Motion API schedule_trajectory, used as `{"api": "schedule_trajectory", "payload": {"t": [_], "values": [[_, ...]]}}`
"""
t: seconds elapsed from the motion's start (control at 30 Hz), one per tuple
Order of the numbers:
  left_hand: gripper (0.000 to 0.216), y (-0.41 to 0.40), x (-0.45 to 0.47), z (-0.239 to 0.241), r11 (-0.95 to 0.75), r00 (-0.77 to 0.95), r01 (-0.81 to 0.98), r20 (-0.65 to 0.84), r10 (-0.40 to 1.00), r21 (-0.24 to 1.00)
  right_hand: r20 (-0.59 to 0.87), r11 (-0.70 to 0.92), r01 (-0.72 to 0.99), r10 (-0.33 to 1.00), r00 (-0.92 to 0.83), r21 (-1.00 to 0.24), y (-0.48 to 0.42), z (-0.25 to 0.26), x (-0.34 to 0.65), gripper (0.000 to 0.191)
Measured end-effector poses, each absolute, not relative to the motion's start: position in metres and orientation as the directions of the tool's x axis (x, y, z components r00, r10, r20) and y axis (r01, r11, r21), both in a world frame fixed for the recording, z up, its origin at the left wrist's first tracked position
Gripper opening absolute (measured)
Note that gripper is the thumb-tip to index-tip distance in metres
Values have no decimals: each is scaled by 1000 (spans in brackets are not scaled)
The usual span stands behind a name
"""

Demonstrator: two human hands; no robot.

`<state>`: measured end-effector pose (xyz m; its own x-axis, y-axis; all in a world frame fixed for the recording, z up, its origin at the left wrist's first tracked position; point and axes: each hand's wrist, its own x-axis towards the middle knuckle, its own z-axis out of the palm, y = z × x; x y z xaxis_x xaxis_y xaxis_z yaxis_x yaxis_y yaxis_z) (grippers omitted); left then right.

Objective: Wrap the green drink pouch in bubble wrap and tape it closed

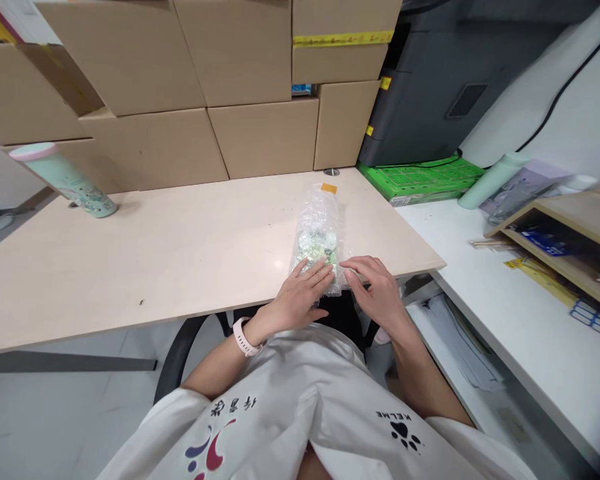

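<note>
Nearest, a white shirt [305, 380] with printed marks fills the space in front of the bench [205, 253]. Above it, the left hand [300, 293], with a pale pink band [245, 339] on its wrist, lies palm down on a clear bubble-wrap packet [317, 213]; its fingers are stretched out, almost side by side, and grip nothing that shows. The right hand [380, 297] is at the packet's right side, fingers bent, thumb and forefinger tips close together; whether they pinch the film, I cannot tell. The packet lies lengthwise on the bench, right of the middle, its near end at the front edge; something green and white [313, 247] shows through it, and an orange label [329, 189] marks its far end. Toward the bench's far left corner stands a mint tumbler [75, 180] with a pink lid. Cardboard boxes [260, 143] are stacked along the back edge, and beyond the far right corner a dark grey case [415, 113] rests on a green box [425, 180].
</note>
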<state>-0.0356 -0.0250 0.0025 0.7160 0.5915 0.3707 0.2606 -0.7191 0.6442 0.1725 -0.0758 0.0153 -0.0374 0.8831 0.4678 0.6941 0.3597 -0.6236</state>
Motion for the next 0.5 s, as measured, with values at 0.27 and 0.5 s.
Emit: {"api": "schedule_trajectory", "payload": {"t": [0.27,0.5], "values": [[35,-8,-41,19,-61,98,-3,61,993,998,474,428,644,873,-113,-634,-69,-10,139,25],[62,13,-32,15,326,237,-279,-265,935,903,552,415,574,830,80,-706,-65,-28,140,19]]}}
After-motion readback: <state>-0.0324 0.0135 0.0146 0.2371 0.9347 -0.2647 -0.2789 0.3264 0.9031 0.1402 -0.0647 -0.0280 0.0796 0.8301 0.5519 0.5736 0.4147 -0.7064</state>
